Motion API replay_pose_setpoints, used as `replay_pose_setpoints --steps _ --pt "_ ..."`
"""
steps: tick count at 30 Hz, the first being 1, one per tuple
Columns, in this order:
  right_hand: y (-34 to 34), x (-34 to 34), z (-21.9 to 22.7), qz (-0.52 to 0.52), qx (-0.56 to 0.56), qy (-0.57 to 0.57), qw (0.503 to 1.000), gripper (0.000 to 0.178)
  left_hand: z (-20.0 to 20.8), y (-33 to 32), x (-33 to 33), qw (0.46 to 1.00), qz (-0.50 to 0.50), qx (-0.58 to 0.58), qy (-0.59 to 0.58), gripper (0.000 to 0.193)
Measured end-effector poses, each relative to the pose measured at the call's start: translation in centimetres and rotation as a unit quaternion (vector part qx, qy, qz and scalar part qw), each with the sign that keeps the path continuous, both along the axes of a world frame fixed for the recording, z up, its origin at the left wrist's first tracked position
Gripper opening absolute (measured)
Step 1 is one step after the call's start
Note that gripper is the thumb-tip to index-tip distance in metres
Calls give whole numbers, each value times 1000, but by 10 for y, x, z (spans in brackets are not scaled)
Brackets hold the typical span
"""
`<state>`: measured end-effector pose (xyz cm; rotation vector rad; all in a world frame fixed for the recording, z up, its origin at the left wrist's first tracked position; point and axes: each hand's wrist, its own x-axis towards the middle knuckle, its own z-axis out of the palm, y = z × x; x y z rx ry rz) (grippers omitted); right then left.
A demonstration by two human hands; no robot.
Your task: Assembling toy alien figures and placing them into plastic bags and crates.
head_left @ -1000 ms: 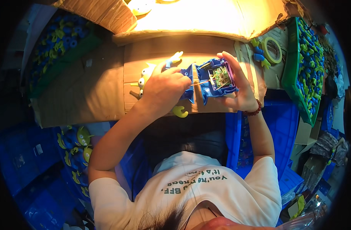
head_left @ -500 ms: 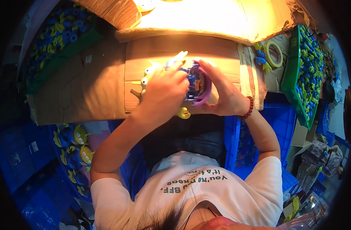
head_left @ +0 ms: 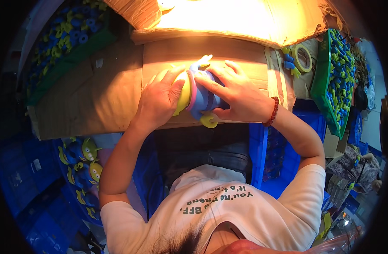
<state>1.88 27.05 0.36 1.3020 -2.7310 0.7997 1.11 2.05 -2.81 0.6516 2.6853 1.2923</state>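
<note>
A toy figure (head_left: 202, 95) with a yellow-green head, a pink collar and a blue body lies on its side over the cardboard worktop (head_left: 244, 57). Its blue arms end in yellow-green hands, one pointing away from me and one hanging at the near edge. My left hand (head_left: 160, 99) is closed round the head, covering most of it. Over the blue body, my right hand (head_left: 240, 93) grips with fingers on top and the thumb at the near side. A dark band shows on the body beneath the fingers.
Green trays of small blue and yellow-green parts stand at right (head_left: 323, 84) and far left. A tape roll (head_left: 303, 59) lies beside loose toy arms (head_left: 288, 63). Several finished-looking figures (head_left: 90, 150) sit in a bin at lower left. A blue crate (head_left: 257, 152) stands by my right side.
The purple ring and the dark inner parts seen in my right hand are out of sight. The head's eyes are now covered. My left hand has shifted left onto the head, my right onto the body.
</note>
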Motion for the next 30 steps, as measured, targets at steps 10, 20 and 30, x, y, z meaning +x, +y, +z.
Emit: replay_pose_setpoints --steps 10,20,30 --pt "-4 -2 11 -3 69 3 998 83 0 1 -2 1000 -5 -17 7 42" --pt "-7 -3 8 -6 95 6 995 83 -6 -3 -3 999 -12 -23 19 50" --pt "-13 -8 5 13 157 71 985 73 19 6 -20 990 -88 -78 -82 86"
